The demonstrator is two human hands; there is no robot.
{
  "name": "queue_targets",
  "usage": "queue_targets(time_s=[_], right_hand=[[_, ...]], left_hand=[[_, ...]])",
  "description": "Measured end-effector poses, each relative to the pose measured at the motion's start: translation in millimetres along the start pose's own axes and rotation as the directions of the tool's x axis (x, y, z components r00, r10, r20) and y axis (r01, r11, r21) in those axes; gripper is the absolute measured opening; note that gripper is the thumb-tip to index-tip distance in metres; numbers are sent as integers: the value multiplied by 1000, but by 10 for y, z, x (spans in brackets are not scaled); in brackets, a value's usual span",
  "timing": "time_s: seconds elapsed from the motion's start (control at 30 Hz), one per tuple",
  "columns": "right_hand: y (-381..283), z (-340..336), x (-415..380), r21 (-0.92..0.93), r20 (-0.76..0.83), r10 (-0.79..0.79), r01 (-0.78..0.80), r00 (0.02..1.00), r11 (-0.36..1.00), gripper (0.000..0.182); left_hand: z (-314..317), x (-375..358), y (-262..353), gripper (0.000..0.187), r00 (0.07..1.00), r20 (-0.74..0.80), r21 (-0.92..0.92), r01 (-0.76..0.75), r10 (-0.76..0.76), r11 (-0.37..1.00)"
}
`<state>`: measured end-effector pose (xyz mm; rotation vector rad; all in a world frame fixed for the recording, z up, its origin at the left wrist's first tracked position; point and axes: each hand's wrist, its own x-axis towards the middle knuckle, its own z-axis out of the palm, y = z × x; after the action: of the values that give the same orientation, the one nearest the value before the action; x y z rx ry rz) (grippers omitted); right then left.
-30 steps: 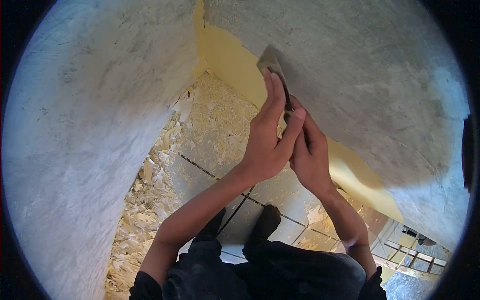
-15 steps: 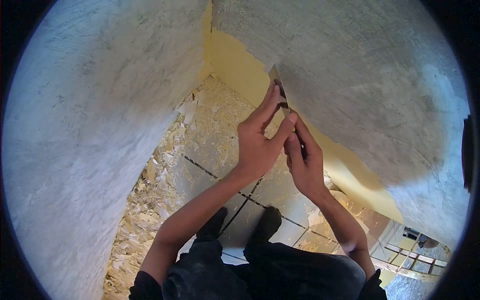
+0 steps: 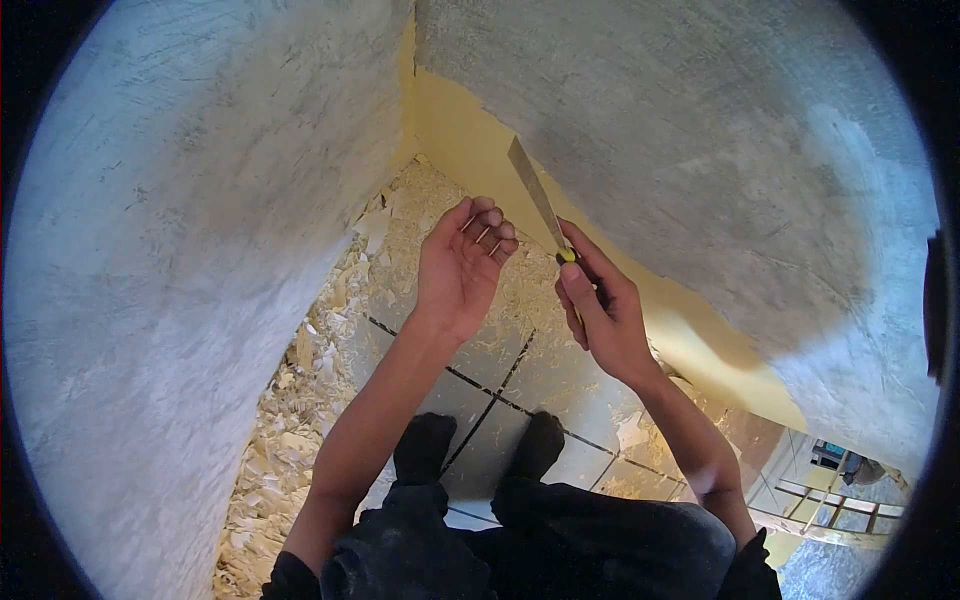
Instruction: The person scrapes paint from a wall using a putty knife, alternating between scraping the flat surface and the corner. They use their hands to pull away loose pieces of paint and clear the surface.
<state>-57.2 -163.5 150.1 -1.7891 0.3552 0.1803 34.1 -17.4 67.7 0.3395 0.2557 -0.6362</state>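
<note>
The left hand point(image 3: 462, 268) has come off the scraper point(image 3: 537, 203) and the blade has lifted clear of the grey wall.

The left hand now hovers released, palm up with fingers loosely curled, just left of the scraper and not touching it. The right hand point(image 3: 600, 315) is clenched on the scraper's handle, thumb along its top by the yellow collar, holding the flat blade tilted up and away toward the wall corner. The blade tip sits in front of the strip of yellow paint point(image 3: 470, 140) that runs along the foot of the scraped grey wall point(image 3: 700, 150), to the scraper's right. Below the scraper, pale paint flakes point(image 3: 300, 400) litter the tiled floor point(image 3: 480, 400), heaped along the base of the left wall, and the person's two dark shoes stand on the tiles.
</note>
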Motion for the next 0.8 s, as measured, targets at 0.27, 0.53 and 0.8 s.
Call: queue_targets(time_s=[0.27,0.53,0.8], right_hand=[[-6,-22,-32,-8,14,48,-48,999,999,44],[-36,-83,11,25,-9,25,-24,1000,999,44],[0,-113,6,10,-17,18,-18,1000,1000,45]], left_hand=[[43,-25,53,46,976,184,-177,152,-119,972],[270,-131,103,76,921,339,-200,269,-191,942],[-132,17,45,38,918,359,-259,272,-169,927]])
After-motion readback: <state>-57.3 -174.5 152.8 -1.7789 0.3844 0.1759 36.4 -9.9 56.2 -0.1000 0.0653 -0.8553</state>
